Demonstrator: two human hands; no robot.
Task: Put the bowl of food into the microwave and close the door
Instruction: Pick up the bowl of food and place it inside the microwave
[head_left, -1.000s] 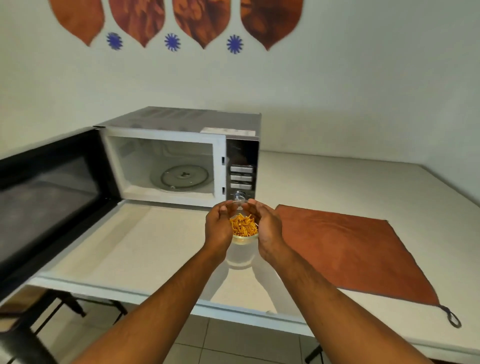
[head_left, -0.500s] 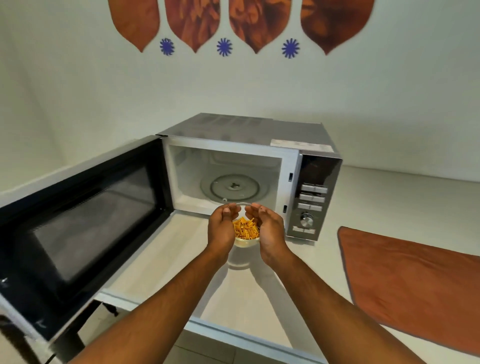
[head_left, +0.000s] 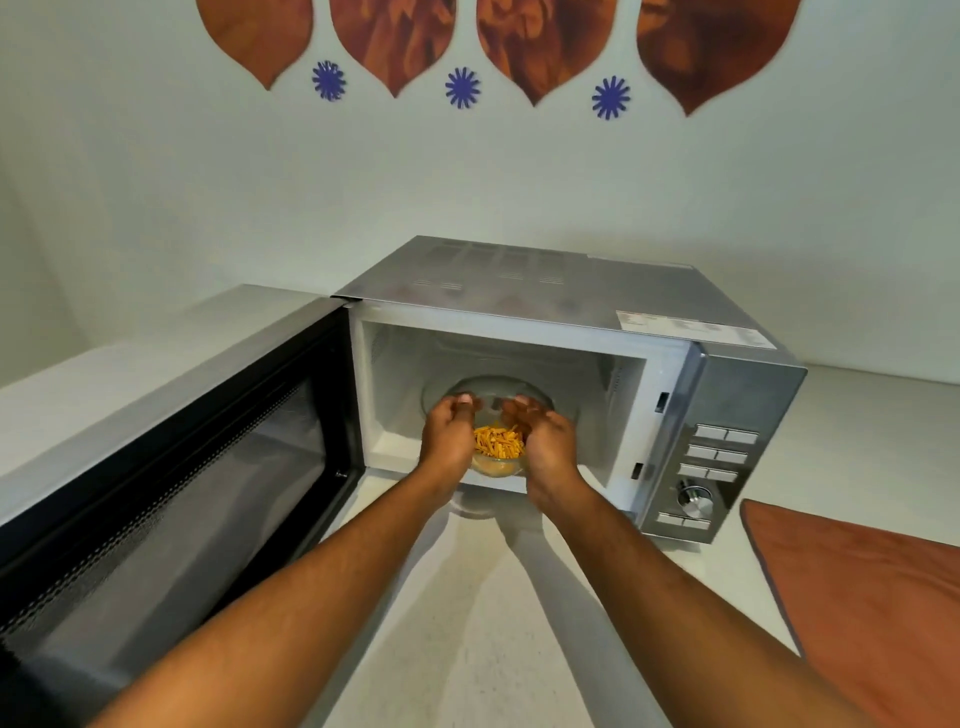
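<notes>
Here, a small clear bowl (head_left: 497, 462) of orange, stick-shaped food is held at the mouth of an open microwave (head_left: 571, 374). The bowl is cupped between two bare hands, the left hand (head_left: 449, 434) on its left side and the right hand (head_left: 548, 441) on its right. The fingers of both hands are curled closed around the bowl's rim and wall, so the bowl is gripped from both sides. It is carried upright, its open top facing up; being round, it has no long axis that can be told. It appears to sit just above the front lip of the oven chamber, not yet set down, though contact underneath cannot be seen.

Behind the hands, a round glass turntable (head_left: 488, 397) lies on the chamber floor. The microwave door (head_left: 171, 499) is swung wide open to the left, its dark window facing the viewer. On the right of the oven's front, a control panel (head_left: 714, 467) with buttons and a dial is seen. The oven stands on a pale counter (head_left: 467, 597), with a rust-coloured cloth (head_left: 857, 608) lying well apart to the right.

The step in hand is judged to be the placing of the bowl inside. The next move probably calls for the bowl to be carried further in, kept level, lowered onto the turntable and released. The hands would then be drawn out, and the door swung shut from the left.
</notes>
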